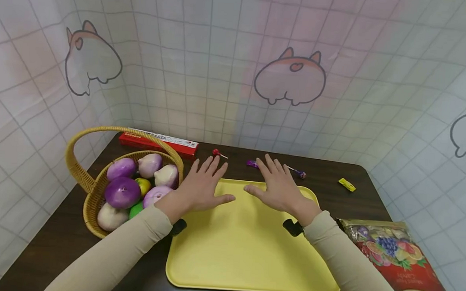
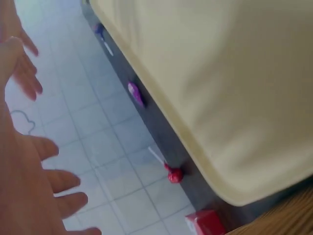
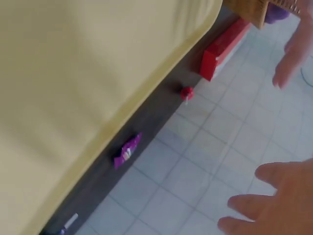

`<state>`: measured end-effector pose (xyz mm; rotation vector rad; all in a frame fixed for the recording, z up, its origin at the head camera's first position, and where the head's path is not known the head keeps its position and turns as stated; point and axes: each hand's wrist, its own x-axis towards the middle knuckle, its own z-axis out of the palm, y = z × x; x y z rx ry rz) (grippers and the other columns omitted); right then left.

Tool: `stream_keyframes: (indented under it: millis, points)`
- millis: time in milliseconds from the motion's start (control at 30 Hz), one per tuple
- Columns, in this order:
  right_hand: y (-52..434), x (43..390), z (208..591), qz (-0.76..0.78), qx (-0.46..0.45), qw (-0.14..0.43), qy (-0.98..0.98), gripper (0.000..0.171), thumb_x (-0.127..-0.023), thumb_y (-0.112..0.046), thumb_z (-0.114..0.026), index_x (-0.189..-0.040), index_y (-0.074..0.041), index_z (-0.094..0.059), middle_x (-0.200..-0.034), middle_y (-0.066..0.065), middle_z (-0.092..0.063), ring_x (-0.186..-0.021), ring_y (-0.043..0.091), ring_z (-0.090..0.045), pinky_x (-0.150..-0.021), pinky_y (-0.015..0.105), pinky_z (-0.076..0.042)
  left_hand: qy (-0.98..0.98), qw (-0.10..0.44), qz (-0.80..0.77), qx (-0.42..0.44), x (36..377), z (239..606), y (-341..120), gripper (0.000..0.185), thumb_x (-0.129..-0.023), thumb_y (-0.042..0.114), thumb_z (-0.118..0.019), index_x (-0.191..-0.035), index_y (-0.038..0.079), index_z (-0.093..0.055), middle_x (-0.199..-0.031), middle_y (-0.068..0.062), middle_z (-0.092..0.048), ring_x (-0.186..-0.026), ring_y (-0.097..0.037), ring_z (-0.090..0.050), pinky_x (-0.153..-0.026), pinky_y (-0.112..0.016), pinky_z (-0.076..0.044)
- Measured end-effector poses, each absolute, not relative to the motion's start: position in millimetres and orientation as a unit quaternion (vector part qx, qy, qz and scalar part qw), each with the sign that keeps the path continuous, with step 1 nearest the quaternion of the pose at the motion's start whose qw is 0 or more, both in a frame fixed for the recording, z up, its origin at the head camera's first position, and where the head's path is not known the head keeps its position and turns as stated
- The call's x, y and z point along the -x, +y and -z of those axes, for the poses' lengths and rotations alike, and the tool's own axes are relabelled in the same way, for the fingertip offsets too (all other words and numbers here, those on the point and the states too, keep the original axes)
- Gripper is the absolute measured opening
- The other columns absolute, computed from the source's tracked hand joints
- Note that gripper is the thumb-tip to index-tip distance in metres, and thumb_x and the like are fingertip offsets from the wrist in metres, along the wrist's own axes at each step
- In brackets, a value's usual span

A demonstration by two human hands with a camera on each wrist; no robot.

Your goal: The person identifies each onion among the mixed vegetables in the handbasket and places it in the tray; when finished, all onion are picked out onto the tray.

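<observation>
Both hands hover flat above the far half of a smooth, matte yellow tray [image 1: 250, 260], a rounded-corner rectangle with a low raised rim lying on the dark counter [image 1: 45, 250]. The left hand [image 1: 203, 190] has its fingers straight and spread, thumb pointing inward, holding nothing. The right hand [image 1: 280, 189] mirrors it, fingers splayed, also holding nothing. Their thumbs are near each other but apart.

Just past the tray's far edge, on a narrow strip of bare counter, lie a red lollipop [image 1: 216, 153] with a thin white stick, a crinkly purple wrapped candy [image 1: 252, 163] and a second purple lollipop [image 1: 299, 173]. A small yellow wrapped candy [image 1: 347, 184] sits well apart to the right.

Left of the tray stands a woven wicker basket [image 1: 92, 195] with an arched handle, packed with glossy purple and white onions [image 1: 122, 191] and something green. Behind it lies a long red pasta box [image 1: 158, 142] against the tiled wall covering. At the right, a shiny printed candy bag [image 1: 393, 255] lies just beside the tray's edge.

The tray's surface is bare; basket and bag hem it in closely on both sides.
</observation>
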<state>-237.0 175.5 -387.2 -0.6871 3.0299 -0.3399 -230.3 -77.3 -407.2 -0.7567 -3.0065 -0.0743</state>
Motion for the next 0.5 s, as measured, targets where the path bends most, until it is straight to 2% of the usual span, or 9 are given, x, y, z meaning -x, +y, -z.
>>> stream_keyframes:
  millis: [133, 267, 367, 500]
  points:
    - [175.5, 227.5, 396.8, 0.159, 0.228, -0.038, 0.960, 0.085, -0.090, -0.070, -0.044, -0.152, -0.012, -0.031, -0.158, 0.014, -0.027, -0.143, 0.036, -0.028, -0.113, 0.055, -0.023, -0.961, 0.042, 0.068, 0.264, 206.4, 406.3, -83.1, 0.082, -0.089, 0.074, -0.040, -0.147, 0.017, -0.043, -0.155, -0.010, -0.035, -0.144, -0.030, -0.029, -0.114, -0.052, -0.022]
    - [168.3, 202.9, 416.8, 0.258, 0.224, -0.061, 0.938, 0.063, -0.095, -0.051, -0.055, -0.141, -0.010, -0.049, -0.145, 0.011, -0.048, -0.132, 0.032, -0.046, -0.104, 0.052, -0.038, -0.946, 0.113, 0.171, 0.249, 169.1, 406.5, -105.5, 0.052, -0.092, 0.054, -0.057, -0.128, 0.017, -0.063, -0.136, -0.003, -0.058, -0.128, -0.024, -0.051, -0.104, -0.046, -0.040]
    - [157.8, 179.6, 439.5, 0.345, 0.207, -0.057, 0.914, 0.049, -0.095, -0.040, -0.061, -0.134, -0.010, -0.056, -0.136, 0.007, -0.057, -0.124, 0.032, -0.054, -0.099, 0.050, -0.043, -0.917, 0.186, 0.277, 0.218, 139.0, 409.8, -134.2, 0.030, -0.091, 0.033, -0.068, -0.116, 0.017, -0.069, -0.120, 0.003, -0.066, -0.115, -0.017, -0.060, -0.096, -0.038, -0.047]
    - [141.0, 162.5, 460.1, 0.428, 0.201, -0.055, 0.879, 0.040, -0.094, -0.029, -0.065, -0.129, -0.012, -0.060, -0.130, 0.004, -0.062, -0.114, 0.034, -0.059, -0.095, 0.050, -0.047, -0.852, 0.291, 0.406, 0.157, 112.8, 406.2, -179.2, 0.020, -0.088, 0.005, -0.069, -0.108, 0.009, -0.071, -0.106, 0.002, -0.071, -0.099, -0.008, -0.064, -0.085, -0.019, -0.047]
